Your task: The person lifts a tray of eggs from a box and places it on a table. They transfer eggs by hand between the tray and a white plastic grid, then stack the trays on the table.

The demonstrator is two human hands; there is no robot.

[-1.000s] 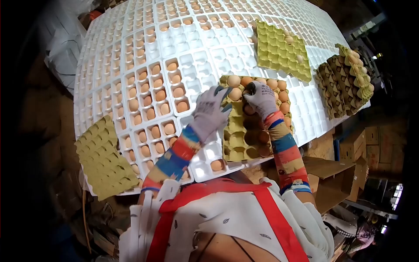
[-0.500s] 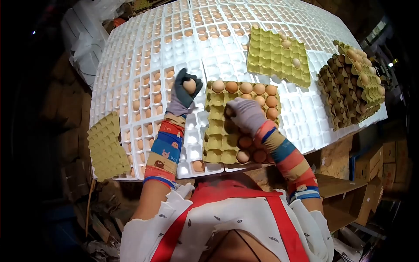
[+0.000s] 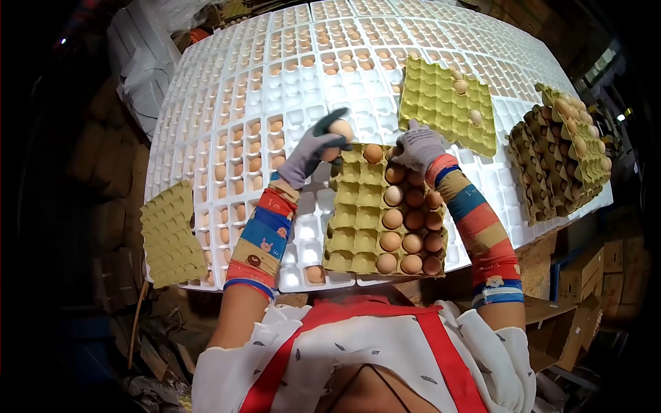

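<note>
My left hand [image 3: 319,147], in a grey glove with dark fingers, is closed around a pale egg [image 3: 341,129]. A browner egg [image 3: 330,154] shows low in the same hand, above the top left corner of the yellow pulp egg tray [image 3: 348,234]. Brown eggs [image 3: 412,244] fill the tray's right-hand columns, and a single egg [image 3: 373,153] sits in its top row. My right hand [image 3: 420,146], gloved too, is bent over the tray's top right corner; its fingertips curl down among the eggs, and what they grip is hidden.
White plastic trays [image 3: 292,86] cover the table, many holding eggs. Another pulp tray [image 3: 441,103] with a few eggs lies behind my right hand. A stack of egg-filled pulp trays [image 3: 544,165] stands at right; a bare pulp tray [image 3: 169,234] lies at left. Cardboard boxes [image 3: 582,268] are below right.
My right hand has moved up from the tray's middle to its top right corner. My left hand has shifted right and now has two eggs. The pale egg in the tray's top left cell is gone.
</note>
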